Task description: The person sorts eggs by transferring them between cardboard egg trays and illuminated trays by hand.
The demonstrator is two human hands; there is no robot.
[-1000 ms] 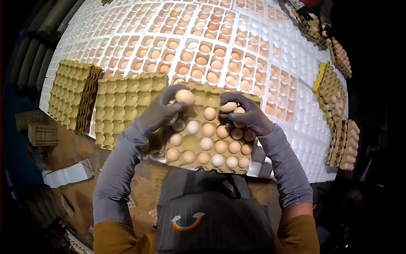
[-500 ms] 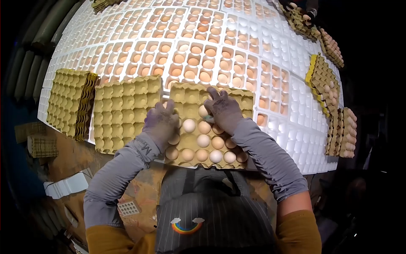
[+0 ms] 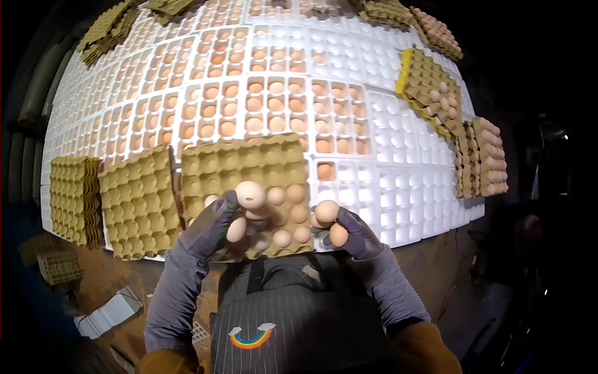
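My left hand (image 3: 212, 229), in a dark-stained glove, is closed on eggs. One egg (image 3: 250, 195) with a small dark mark sits high at the fingertips and another egg (image 3: 236, 229) lower by the palm. They are over a pulp egg tray (image 3: 240, 159) that still carries several eggs (image 3: 281, 238) in its near right part. To the right of that tray, my right hand (image 3: 360, 235) is gripping eggs too, with a pale egg (image 3: 326, 212) above a browner egg (image 3: 338, 235). Just beyond it, a white foam tray (image 3: 352, 193) holds a single egg (image 3: 326, 171) in its corner.
Foam trays filled with eggs (image 3: 253, 105) cover the middle and left. Unfilled foam trays (image 3: 405, 187) lie to the right. Pulp tray stacks (image 3: 75, 199) stand at the left; trays with eggs (image 3: 492, 156) stand at the right edge. Another person's hands (image 3: 324, 9) show blurred at the far side.
Both hands have lifted off the pulp tray with eggs in them. My right hand has moved right, past the tray's edge, and the tray has fewer eggs. The view has shifted right.
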